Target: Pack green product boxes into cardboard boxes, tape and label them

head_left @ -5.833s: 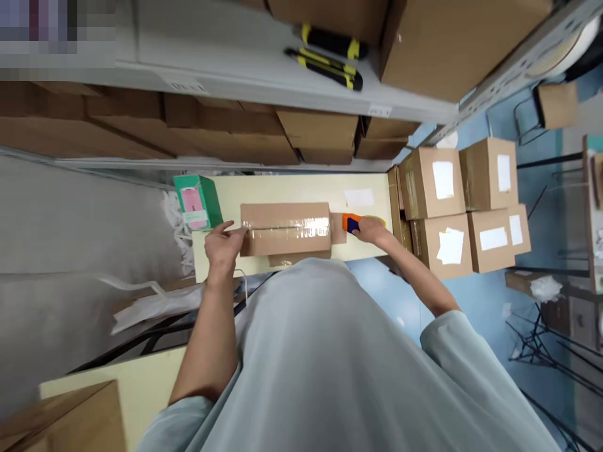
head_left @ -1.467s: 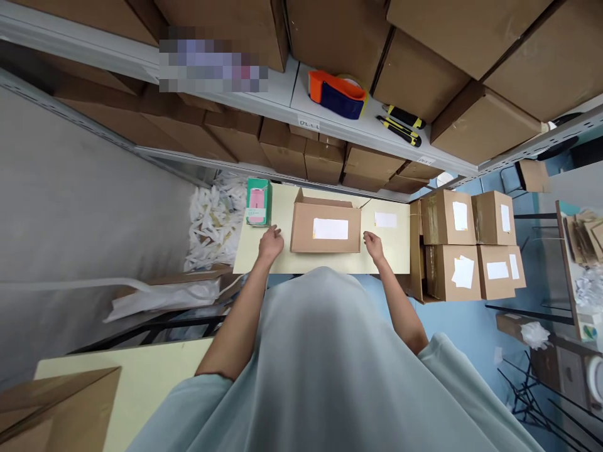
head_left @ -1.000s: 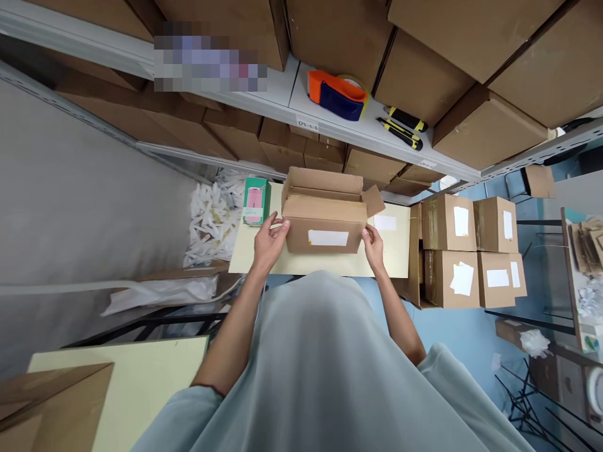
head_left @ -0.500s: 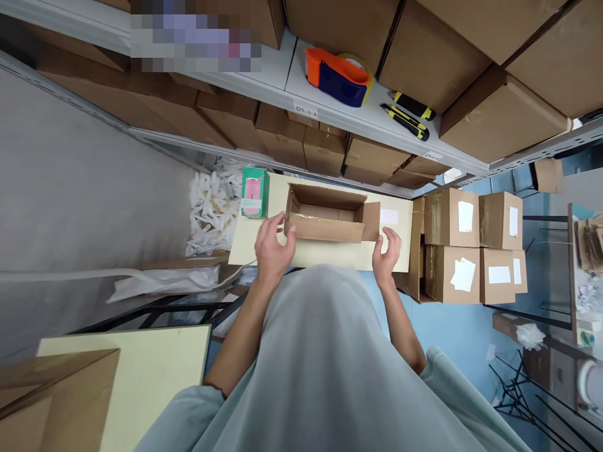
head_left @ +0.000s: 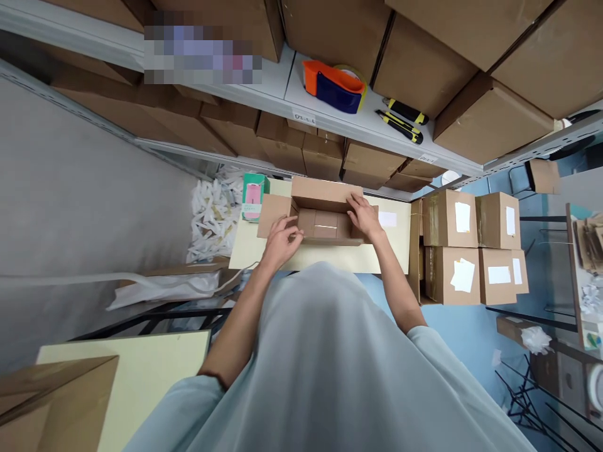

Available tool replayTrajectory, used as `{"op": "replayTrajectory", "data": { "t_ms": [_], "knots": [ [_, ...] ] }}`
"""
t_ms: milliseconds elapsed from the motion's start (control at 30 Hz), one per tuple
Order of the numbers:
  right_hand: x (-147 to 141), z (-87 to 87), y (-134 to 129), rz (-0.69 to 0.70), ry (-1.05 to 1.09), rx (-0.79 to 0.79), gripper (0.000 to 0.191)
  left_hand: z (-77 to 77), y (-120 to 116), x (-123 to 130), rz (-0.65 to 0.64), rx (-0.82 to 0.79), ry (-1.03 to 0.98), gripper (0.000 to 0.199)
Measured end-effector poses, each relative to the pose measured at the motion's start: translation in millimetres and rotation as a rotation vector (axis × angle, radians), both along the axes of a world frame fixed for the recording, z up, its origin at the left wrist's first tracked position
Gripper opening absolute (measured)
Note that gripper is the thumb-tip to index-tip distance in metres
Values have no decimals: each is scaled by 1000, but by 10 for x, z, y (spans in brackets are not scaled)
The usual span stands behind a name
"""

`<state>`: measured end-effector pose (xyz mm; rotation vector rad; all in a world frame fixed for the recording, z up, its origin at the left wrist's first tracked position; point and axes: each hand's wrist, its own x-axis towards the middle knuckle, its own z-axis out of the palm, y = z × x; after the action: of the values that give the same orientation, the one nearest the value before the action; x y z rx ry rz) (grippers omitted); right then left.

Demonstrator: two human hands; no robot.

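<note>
An opened cardboard box (head_left: 325, 223) lies on the cream table (head_left: 330, 256), its inside showing bare brown cardboard. Its left flap is folded outward, and its back flap stands raised. My left hand (head_left: 281, 242) is at the front left corner, fingers apart and reaching over the edge near the front flap. At the back right corner is my right hand (head_left: 364, 216), its fingers spread against the back flap and the right end. Neither hand is wrapped round the box. A green box with a pink panel (head_left: 253, 198) stands to the left.
Above the table, a shelf (head_left: 277, 78) carries an orange and blue tape dispenser (head_left: 333, 86), utility knives (head_left: 402, 119) and large cartons. Labelled cartons (head_left: 450, 220) are stacked at the right. White paper scraps (head_left: 214, 216) lie at the left, and another carton (head_left: 56, 402) is at lower left.
The box's left flap has swung outward and its back flap now stands up. My right hand has moved left and up onto the back right corner; my left hand has shifted slightly right.
</note>
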<state>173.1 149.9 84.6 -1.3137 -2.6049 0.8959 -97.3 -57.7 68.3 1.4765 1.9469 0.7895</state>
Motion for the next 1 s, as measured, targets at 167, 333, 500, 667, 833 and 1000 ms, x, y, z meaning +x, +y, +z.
{"op": "replayTrajectory", "data": {
  "t_ms": [167,333,500,667,833,1000],
  "knots": [
    [-20,-64,0,-17,-101,40,57,-188,-346,-72,-155,-133,42,54],
    [-90,-85,-24,-69,-165,58,63,-355,-371,87,-85,-94,66,32],
    [-128,-33,48,-68,-217,97,64,-427,-221,120,1,-51,28,26],
    [-180,30,32,-99,-218,188,63,-392,-199,60,-32,-33,-9,30],
    [-252,159,-90,-148,-223,169,64,-280,-214,-131,-142,15,-139,59],
    [-337,423,-439,-225,-134,258,59,-353,61,-780,268,-2,-153,76]
  ]
}}
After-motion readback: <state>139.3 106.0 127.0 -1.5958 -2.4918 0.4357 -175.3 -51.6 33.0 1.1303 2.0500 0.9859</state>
